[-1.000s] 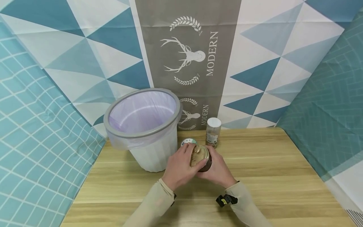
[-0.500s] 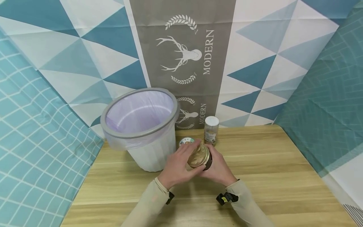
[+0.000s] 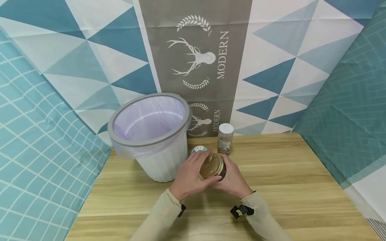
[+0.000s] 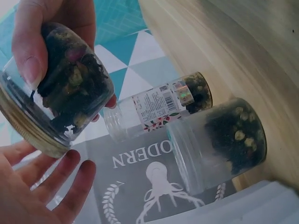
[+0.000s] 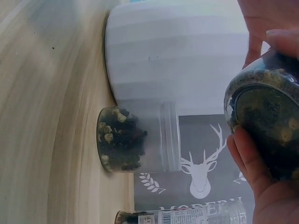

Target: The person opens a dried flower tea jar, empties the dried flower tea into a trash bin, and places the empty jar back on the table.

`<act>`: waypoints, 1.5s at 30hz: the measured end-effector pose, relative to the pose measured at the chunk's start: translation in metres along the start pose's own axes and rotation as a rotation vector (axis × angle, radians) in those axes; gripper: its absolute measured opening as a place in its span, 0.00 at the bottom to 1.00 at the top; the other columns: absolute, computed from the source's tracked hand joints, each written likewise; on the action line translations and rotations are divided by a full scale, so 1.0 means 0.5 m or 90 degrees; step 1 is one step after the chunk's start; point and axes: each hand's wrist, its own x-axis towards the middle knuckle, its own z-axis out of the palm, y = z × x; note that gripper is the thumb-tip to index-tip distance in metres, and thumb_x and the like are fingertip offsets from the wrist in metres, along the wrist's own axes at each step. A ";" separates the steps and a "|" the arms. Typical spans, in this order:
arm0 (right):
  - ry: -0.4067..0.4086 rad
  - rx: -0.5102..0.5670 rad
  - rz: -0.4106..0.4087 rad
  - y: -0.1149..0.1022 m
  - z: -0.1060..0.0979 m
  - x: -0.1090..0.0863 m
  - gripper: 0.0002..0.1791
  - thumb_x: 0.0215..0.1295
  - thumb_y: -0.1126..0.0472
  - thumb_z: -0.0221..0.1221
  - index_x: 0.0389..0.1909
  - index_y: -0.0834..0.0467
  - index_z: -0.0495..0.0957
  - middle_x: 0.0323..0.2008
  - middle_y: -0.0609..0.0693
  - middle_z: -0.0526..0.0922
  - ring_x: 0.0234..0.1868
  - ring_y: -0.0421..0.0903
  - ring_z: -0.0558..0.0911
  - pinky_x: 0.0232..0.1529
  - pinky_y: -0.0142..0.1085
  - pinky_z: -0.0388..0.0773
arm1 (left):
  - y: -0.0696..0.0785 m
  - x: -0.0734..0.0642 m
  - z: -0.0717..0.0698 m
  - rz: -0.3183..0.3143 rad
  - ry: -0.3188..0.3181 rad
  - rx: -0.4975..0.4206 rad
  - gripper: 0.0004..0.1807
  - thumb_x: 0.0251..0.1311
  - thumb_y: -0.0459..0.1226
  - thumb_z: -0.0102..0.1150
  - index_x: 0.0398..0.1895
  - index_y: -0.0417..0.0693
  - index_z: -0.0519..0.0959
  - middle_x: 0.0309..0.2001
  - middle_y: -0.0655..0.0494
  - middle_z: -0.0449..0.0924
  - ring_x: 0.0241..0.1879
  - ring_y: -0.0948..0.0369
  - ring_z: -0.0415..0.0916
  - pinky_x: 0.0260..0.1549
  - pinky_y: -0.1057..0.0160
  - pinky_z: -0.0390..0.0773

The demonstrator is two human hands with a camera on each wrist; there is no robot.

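Observation:
Both hands are around a clear jar (image 4: 77, 86) of dark dried tea with pale flower bits, tilted above the wooden table. My left hand (image 3: 190, 176) curves around its gold lid (image 3: 210, 166), thumb on the near side and fingers on the far side. My right hand (image 3: 231, 180) grips the jar's body from the right. The jar's underside faces the right wrist view, and the lid is still on the jar. Behind the hands stand a wide jar (image 5: 135, 137) with a round printed top and a slimmer white-capped jar (image 3: 226, 137), both holding similar dark contents.
A white bin (image 3: 164, 164) with a grey rim and a purple liner stands to the left, close to the wide jar. Patterned cloth (image 3: 268, 43) closes off the back and both sides of the wooden table (image 3: 289, 187).
My left fingers have shifted slightly forward around the lid, and the glints on the lid have changed. The right hand keeps its grip. The head view has moved a little.

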 end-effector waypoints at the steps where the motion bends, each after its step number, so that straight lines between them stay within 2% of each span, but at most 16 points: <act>1: 0.001 0.002 0.003 0.000 0.000 0.000 0.50 0.43 0.56 0.81 0.69 0.57 0.68 0.61 0.56 0.80 0.60 0.55 0.82 0.60 0.57 0.79 | -0.002 -0.001 -0.001 0.005 -0.005 -0.006 0.47 0.58 0.63 0.66 0.77 0.54 0.66 0.66 0.54 0.77 0.67 0.55 0.75 0.60 0.51 0.81; 6: 0.005 0.008 0.009 -0.002 0.000 0.001 0.50 0.41 0.57 0.81 0.68 0.57 0.69 0.60 0.55 0.81 0.59 0.53 0.82 0.60 0.56 0.79 | -0.007 -0.006 -0.007 0.018 -0.024 -0.035 0.46 0.60 0.60 0.66 0.78 0.52 0.65 0.70 0.54 0.74 0.70 0.55 0.72 0.65 0.49 0.77; 11: 0.003 0.005 0.007 0.000 0.003 0.002 0.49 0.42 0.58 0.80 0.68 0.58 0.69 0.60 0.55 0.80 0.58 0.53 0.82 0.59 0.55 0.80 | -0.007 -0.009 -0.009 0.004 -0.030 -0.050 0.46 0.61 0.57 0.67 0.78 0.49 0.65 0.70 0.52 0.75 0.70 0.55 0.72 0.68 0.51 0.74; 20: 0.019 0.010 0.018 0.003 -0.002 0.003 0.51 0.37 0.58 0.82 0.67 0.58 0.70 0.58 0.53 0.82 0.56 0.51 0.82 0.58 0.54 0.80 | -0.010 -0.019 -0.011 -0.007 -0.002 -0.061 0.44 0.65 0.59 0.63 0.76 0.44 0.66 0.67 0.49 0.77 0.68 0.52 0.74 0.66 0.50 0.76; 23: 0.018 0.018 0.026 0.002 -0.005 0.003 0.51 0.37 0.58 0.82 0.67 0.59 0.70 0.58 0.53 0.82 0.57 0.52 0.82 0.60 0.55 0.79 | -0.010 -0.022 -0.012 -0.009 0.010 -0.046 0.43 0.65 0.61 0.62 0.76 0.45 0.67 0.65 0.48 0.79 0.66 0.52 0.76 0.63 0.50 0.78; 27: 0.013 0.022 0.026 0.002 -0.006 0.003 0.51 0.38 0.58 0.82 0.67 0.58 0.70 0.58 0.53 0.82 0.57 0.51 0.82 0.59 0.54 0.80 | -0.010 -0.022 -0.012 -0.010 0.017 -0.029 0.43 0.63 0.62 0.63 0.75 0.49 0.68 0.65 0.49 0.78 0.66 0.50 0.75 0.63 0.47 0.78; 31: 0.007 0.016 0.012 0.004 -0.006 0.001 0.49 0.41 0.59 0.81 0.68 0.57 0.69 0.59 0.54 0.81 0.57 0.51 0.82 0.58 0.53 0.81 | -0.008 -0.010 -0.014 0.010 -0.020 -0.062 0.46 0.61 0.59 0.67 0.78 0.52 0.64 0.70 0.52 0.73 0.70 0.53 0.71 0.68 0.48 0.75; 35: 0.000 0.015 0.005 0.005 -0.005 0.000 0.49 0.42 0.59 0.80 0.68 0.57 0.68 0.61 0.55 0.80 0.58 0.53 0.82 0.58 0.54 0.81 | -0.004 0.003 -0.015 0.028 -0.061 -0.085 0.47 0.61 0.57 0.68 0.80 0.51 0.62 0.74 0.53 0.70 0.73 0.54 0.67 0.69 0.49 0.73; 41: -0.004 0.013 0.012 0.004 -0.003 0.000 0.51 0.39 0.59 0.81 0.68 0.57 0.69 0.62 0.55 0.80 0.60 0.53 0.81 0.59 0.55 0.80 | -0.002 0.010 -0.014 0.021 -0.056 -0.076 0.46 0.61 0.57 0.69 0.77 0.47 0.66 0.72 0.52 0.73 0.73 0.50 0.68 0.69 0.46 0.73; 45: 0.000 0.016 0.011 0.000 -0.005 0.001 0.51 0.38 0.59 0.82 0.67 0.58 0.69 0.61 0.55 0.80 0.59 0.53 0.81 0.59 0.55 0.80 | -0.003 0.008 -0.014 0.002 -0.054 -0.086 0.46 0.59 0.57 0.70 0.76 0.48 0.67 0.71 0.52 0.74 0.71 0.52 0.70 0.70 0.47 0.72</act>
